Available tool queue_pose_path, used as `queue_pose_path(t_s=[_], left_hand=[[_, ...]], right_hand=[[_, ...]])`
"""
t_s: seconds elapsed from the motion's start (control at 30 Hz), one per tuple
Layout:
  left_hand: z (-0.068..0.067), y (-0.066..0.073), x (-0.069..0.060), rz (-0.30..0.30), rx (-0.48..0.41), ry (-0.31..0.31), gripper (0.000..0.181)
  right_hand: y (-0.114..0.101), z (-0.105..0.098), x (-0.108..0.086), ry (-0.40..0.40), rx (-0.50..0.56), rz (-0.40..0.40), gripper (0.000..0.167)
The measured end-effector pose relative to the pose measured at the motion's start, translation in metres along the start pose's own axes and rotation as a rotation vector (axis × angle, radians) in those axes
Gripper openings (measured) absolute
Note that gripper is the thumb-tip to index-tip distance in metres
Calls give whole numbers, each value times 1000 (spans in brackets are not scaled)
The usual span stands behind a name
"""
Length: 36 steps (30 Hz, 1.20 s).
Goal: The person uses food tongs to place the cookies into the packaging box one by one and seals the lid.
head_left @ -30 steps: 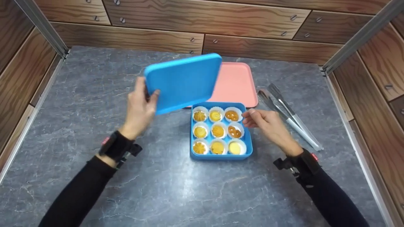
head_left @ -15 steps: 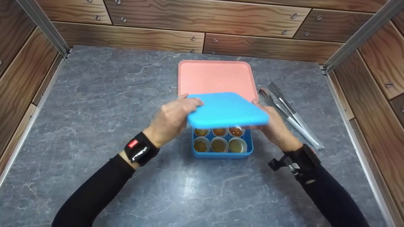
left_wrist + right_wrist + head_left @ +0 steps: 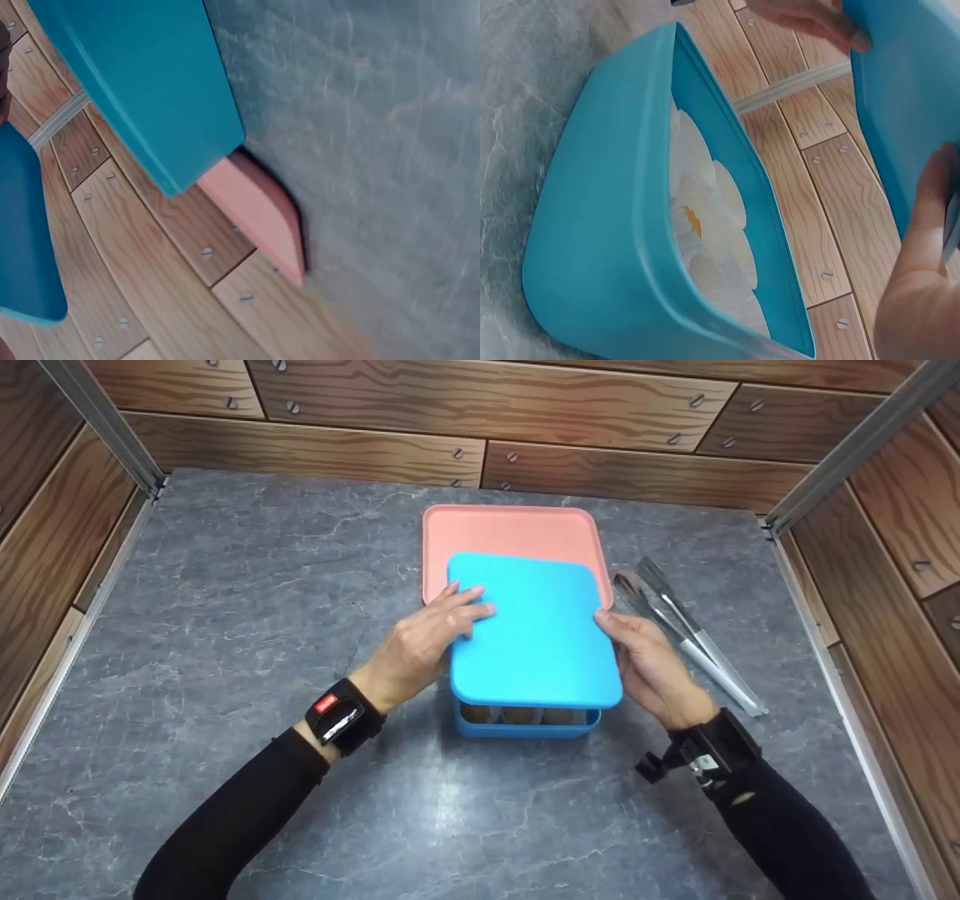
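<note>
A flat blue lid is held in both hands over a blue box. My left hand grips the lid's left edge, several fingertips lying on its top. At the right edge, my right hand pinches it, thumb on the upper side. The right wrist view shows a gap between the lid and the box. White paper cups stand inside, one showing a bit of yellow-orange food. In the head view the lid hides most of the box's contents.
Behind the box lies a pink tray-like lid, partly covered by the blue one. Metal tongs with pale handles lie to the right on the grey marbled table. Wood-patterned walls enclose the table's back and sides.
The blue lid has come from the upper left, tilted, to over the box, turning its top side up. My right hand has taken hold of its right edge; the left hand shifted its grip.
</note>
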<state>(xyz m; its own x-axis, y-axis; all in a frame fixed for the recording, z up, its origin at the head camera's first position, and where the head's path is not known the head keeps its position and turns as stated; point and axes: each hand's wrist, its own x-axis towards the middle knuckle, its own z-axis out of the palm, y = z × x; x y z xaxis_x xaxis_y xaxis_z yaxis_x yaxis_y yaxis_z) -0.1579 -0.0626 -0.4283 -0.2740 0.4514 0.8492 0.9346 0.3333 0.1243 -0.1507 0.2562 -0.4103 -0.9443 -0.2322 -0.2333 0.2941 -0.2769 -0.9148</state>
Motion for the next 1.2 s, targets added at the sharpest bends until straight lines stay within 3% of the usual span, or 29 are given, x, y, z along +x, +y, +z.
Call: queue_pose_path(t_s=[0.1,0.17,0.27,0.33,0.4,0.47,0.5,0.63,0.77,0.87,1.03,1.1,1.2], left_hand=[[1,-1,-4,-115,-32,-14,40],[0,-1,-6,-257,-66,-43,54],[-2,3,-8,-584,-226,-112,65],[-3,5,-7,-833,-417,-134,61],[-4,8,-4,-1043,-604,-121,54],[-5,9,-1,-1180,-736,-106,48],[-5,9,0,-1222,-782,-102,47],[-2,12,-2,-1265,-822,-153,56],[1,15,-11,-1260,-802,-197,65],[4,17,-18,-1275,-774,-196,67],[9,22,-26,-1299,-703,-195,68],[10,23,-27,-1303,-660,-197,68],[10,24,-26,-1300,-590,-199,67]], right_hand=[[2,0,0,27,6,-67,23],[4,-1,1,41,0,-97,23],[6,-5,3,61,-13,-109,22],[7,-9,4,74,-34,-107,21],[9,-12,5,86,-55,-106,20],[11,-14,5,93,-78,-103,18],[12,-16,5,92,-88,-98,18],[15,-19,1,69,-134,-68,18],[19,-19,-1,67,-255,-49,34],[23,-18,0,101,-454,-91,47],[31,-17,3,180,-863,-238,48],[32,-18,3,193,-953,-286,47],[34,-17,3,191,-998,-320,46]])
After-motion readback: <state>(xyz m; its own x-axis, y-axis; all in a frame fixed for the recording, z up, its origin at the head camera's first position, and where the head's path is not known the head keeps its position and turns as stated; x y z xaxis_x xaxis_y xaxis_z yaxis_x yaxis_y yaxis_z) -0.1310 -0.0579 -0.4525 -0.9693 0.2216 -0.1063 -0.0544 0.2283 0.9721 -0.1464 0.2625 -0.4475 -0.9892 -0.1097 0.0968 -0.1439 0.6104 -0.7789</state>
